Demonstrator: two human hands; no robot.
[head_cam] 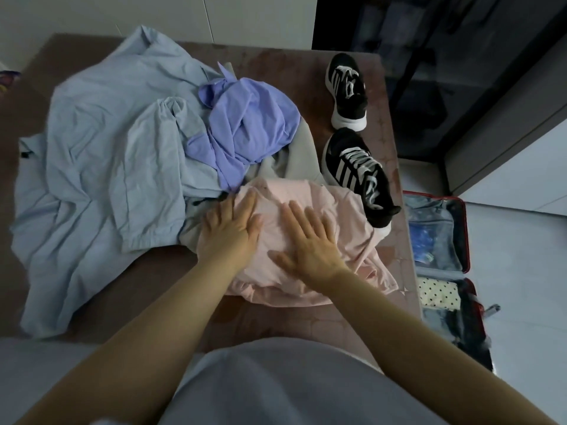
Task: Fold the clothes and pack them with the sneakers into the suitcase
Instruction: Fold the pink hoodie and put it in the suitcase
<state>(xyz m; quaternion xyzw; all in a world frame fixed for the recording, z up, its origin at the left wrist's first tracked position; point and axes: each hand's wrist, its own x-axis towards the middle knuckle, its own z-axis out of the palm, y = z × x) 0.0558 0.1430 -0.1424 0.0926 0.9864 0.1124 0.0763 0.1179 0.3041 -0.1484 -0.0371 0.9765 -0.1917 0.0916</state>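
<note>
A pale pink garment (343, 210) lies partly folded on the brown bed (101, 289) in front of me. My left hand (230, 228) and my right hand (306, 240) both press flat on it with straight fingers. Behind it are a purple top (248, 130), a grey garment (302, 157) and a large light blue shirt (101, 148), all crumpled. Two black sneakers with white stripes stand at the bed's right side, one far (348, 90) and one near (359, 173), the near one touching the pink garment. An open red suitcase (460, 240) lies on the floor to the right.
The suitcase holds a blue mesh pocket (432, 234) and a polka-dot item (438, 292). A dark glass-fronted cabinet (429, 72) stands beyond the bed's far right corner. White floor (521, 286) surrounds the suitcase.
</note>
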